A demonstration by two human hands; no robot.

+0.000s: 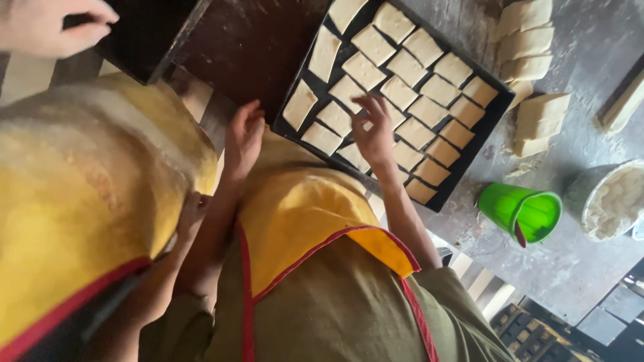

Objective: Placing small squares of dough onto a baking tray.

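Note:
A black baking tray (pixel 493 110) lies slanted on the worktop, filled with rows of pale square dough pieces (pixel 416 94). My right hand (pixel 372 131) hovers over the tray's near rows, fingers spread, fingertips touching a dough square and gripping nothing. My left hand (pixel 245 137) rests just off the tray's left corner, over the dark tabletop, fingers loosely bent and empty. Below both hands I see my yellow apron (pixel 302 214) with red trim over an olive shirt.
A co-worker in a yellow apron (pixel 80 194) stands close on the left; their hand (pixel 50 27) holds another dark tray (pixel 151 33). Stacked dough slabs (pixel 533 74), a green cup (pixel 523 211) and a white bowl of pale dough (pixel 614 201) sit on the floury grey worktop.

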